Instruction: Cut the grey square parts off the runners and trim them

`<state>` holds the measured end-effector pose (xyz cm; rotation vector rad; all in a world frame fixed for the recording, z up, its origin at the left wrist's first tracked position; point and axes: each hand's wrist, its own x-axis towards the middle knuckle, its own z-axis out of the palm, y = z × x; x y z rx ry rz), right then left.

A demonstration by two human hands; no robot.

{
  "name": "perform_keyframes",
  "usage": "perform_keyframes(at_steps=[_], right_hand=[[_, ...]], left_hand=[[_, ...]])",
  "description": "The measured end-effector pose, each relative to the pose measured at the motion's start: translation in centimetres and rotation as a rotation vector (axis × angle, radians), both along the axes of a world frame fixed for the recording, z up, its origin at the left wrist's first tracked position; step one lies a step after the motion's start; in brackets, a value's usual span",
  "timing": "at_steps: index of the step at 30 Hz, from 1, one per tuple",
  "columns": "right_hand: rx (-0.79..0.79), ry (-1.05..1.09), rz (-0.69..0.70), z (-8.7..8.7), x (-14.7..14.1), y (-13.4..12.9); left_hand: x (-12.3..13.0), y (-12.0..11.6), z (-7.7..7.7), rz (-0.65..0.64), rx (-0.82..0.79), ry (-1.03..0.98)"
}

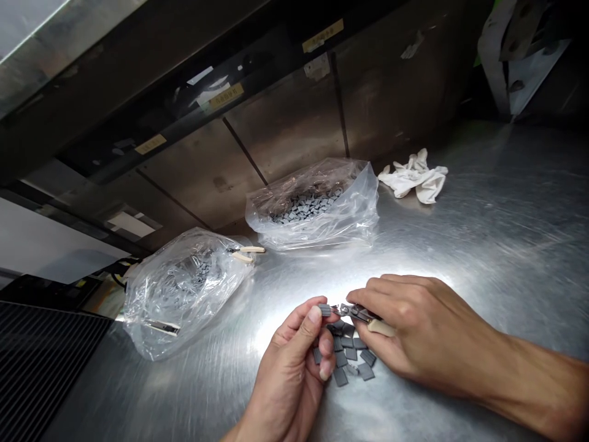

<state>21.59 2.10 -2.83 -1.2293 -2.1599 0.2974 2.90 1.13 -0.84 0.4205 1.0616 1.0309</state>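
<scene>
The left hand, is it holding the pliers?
No, the pliers are in the right hand; the left hand pinches a small gray piece.

On a steel tabletop [464, 209], one plastic bag [184, 294] lies left of a second bag [313, 205], with pliers [243, 253] at its far edge, a cloth [414, 178] rightmost, and loose tiles [345, 359] between the left hand [289, 374] and right hand [414, 325].

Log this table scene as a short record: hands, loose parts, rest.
left hand: pinches a small grey piece
right hand: holds cream-handled pliers, tips toward that piece
loose parts: small grey pieces, piled below the hands on a stainless steel table
rest: clear plastic bag of grey pieces; second such bag; second pliers; crumpled white cloth
</scene>
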Motion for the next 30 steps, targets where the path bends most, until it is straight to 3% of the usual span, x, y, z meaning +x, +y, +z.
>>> perform_keyframes(at_steps=[18, 30], right_hand=[[0.201, -0.160, -0.001, 0.18, 0.49, 0.45], [0.169, -0.164, 0.030, 0.53, 0.59, 0.42]], left_hand=[[0.16, -0.21, 0.09, -0.068, 0.017, 0.087], [0.19, -0.27, 0.19, -0.081, 0.015, 0.129]])
